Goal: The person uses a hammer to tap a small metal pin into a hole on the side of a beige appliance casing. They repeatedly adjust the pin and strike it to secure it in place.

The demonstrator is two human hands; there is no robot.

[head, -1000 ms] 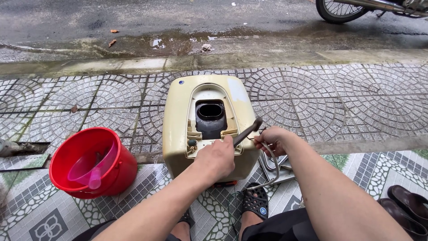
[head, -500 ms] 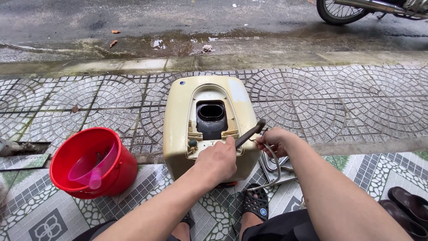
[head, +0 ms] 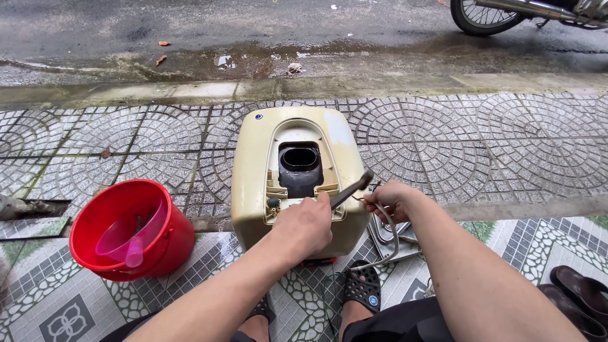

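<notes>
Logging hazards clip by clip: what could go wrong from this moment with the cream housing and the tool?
The dark-handled tool under the left hand bears on the open cream housing; a slip could jab the right hand close beside it. The grey hose loops by the sandalled foot and might snag. The red bucket stands near enough to be knocked.

red bucket (head: 130, 229) with pink scoop (head: 130, 237) sat left | motorbike wheel (head: 484, 16) up top | dark sandals (head: 579, 294) lay right

I see a cream-yellow plastic appliance casing (head: 297, 177) with a black oval opening (head: 299, 158), a bright red round plastic bucket (head: 158, 244) holding a pink plastic scoop (head: 130, 237), grey fan-patterned paving tiles (head: 494, 139), and possibly green-tinged mosaic tiles (head: 44, 304).
</notes>
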